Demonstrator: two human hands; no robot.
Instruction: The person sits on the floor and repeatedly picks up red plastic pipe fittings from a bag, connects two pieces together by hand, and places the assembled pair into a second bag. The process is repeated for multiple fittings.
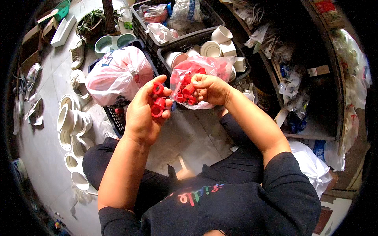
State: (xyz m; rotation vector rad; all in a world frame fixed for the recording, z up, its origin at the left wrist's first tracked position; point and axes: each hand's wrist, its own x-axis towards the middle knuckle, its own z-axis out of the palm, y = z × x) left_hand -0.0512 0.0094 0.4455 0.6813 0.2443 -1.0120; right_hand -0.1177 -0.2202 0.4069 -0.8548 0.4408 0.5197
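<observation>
My left hand [138, 115] is turned palm up, its fingers curled around a few small red plastic caps [157, 109], hollow and ring-rimmed. To its right, my right hand [209, 87] has thumb and fingers pinched together on a red plastic cap [189, 89]. Behind that cap is a thin, see-through pinkish plastic bag [220, 66], with more red pieces showing at its near side. Part of the bag's mouth is hidden by my right hand and the caps.
A black crate [161, 53] of white pots supports the bag. Left of it, a tied pink-white bag [118, 76] fills a blue basket [114, 126]. White round pots [71, 122] line the floor at left. Another dark crate [141, 27] stands behind; a cluttered wooden shelf [327, 70] is at right.
</observation>
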